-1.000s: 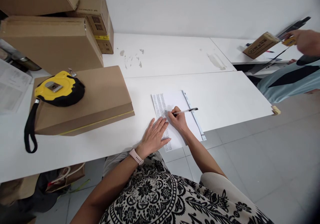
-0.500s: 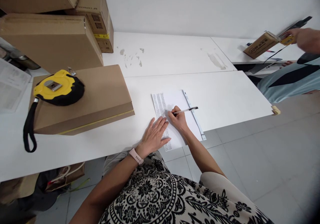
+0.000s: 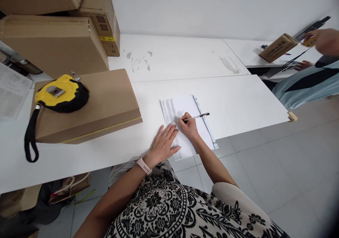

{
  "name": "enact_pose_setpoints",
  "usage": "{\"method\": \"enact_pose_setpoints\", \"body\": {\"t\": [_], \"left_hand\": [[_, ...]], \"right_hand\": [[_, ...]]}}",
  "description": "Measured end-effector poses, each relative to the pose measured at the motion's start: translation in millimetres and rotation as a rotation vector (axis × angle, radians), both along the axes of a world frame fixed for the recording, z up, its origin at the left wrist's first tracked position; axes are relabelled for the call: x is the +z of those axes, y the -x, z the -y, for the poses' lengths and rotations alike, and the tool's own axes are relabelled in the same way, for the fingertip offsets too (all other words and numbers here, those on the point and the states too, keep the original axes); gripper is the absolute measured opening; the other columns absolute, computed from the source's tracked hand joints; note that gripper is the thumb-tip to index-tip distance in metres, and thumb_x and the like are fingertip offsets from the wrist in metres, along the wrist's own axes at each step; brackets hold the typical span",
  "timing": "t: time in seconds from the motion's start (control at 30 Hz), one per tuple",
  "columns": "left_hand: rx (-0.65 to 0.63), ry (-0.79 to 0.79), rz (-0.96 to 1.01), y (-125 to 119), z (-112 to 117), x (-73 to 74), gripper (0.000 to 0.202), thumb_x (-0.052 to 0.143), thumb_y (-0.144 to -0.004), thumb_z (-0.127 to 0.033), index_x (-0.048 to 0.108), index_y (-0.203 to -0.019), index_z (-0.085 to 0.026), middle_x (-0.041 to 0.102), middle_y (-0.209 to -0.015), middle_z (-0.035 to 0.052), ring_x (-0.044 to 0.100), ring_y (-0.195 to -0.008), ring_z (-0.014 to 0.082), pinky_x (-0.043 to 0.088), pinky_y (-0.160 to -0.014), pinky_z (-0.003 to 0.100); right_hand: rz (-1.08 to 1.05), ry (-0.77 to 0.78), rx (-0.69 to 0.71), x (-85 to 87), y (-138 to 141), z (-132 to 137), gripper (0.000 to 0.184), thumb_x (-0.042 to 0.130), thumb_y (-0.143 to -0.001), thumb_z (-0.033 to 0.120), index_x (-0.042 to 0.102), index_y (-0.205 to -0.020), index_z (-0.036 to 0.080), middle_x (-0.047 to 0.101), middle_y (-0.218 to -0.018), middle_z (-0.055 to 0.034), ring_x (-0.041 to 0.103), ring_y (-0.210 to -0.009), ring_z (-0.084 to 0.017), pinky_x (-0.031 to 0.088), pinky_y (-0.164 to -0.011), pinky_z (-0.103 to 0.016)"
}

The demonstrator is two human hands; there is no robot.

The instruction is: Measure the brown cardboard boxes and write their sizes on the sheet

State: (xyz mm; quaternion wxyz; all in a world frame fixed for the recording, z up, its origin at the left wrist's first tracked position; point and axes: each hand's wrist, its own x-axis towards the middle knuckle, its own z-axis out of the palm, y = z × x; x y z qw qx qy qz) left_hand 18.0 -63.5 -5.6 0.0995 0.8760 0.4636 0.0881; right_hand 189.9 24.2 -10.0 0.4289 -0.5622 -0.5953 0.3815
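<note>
A printed sheet of paper (image 3: 185, 108) with columns of small text lies near the front edge of the white table (image 3: 238, 100). My left hand (image 3: 162, 145) lies flat on the sheet's left side, fingers spread, with a pale watch on the wrist. My right hand (image 3: 188, 126) is closed on a pen (image 3: 197, 117), its tip touching the printed column. The pen's back end points to the right.
A flat cardboard box (image 3: 106, 103) at left carries a yellow and black tape measure (image 3: 62, 93) with a black strap. More cardboard boxes (image 3: 55, 40) are stacked behind it. At far right another person's hand (image 3: 321, 40) holds something yellow next to a small box (image 3: 278, 47).
My hands and the pen stay almost still on the sheet. The other person's hand and the small box at far right have shifted slightly.
</note>
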Motion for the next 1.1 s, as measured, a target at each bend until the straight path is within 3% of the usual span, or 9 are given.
{"method": "enact_pose_setpoints", "body": {"t": [1.1], "left_hand": [[0.001,0.003,0.006,0.0,0.0,-1.5,0.074,0.030,-0.104,-0.062,0.034,-0.159,-0.012,0.033,-0.168,0.0127,0.019,-0.159,0.0265,0.011,-0.130,0.053]], "right_hand": [[0.020,-0.019,-0.025,-0.4,-0.6,0.3,0.029,0.065,-0.079,0.033,0.040,-0.065,0.025,0.040,-0.056,0.0066,0.036,-0.055,-0.012,0.030,-0.054,-0.028]]}}
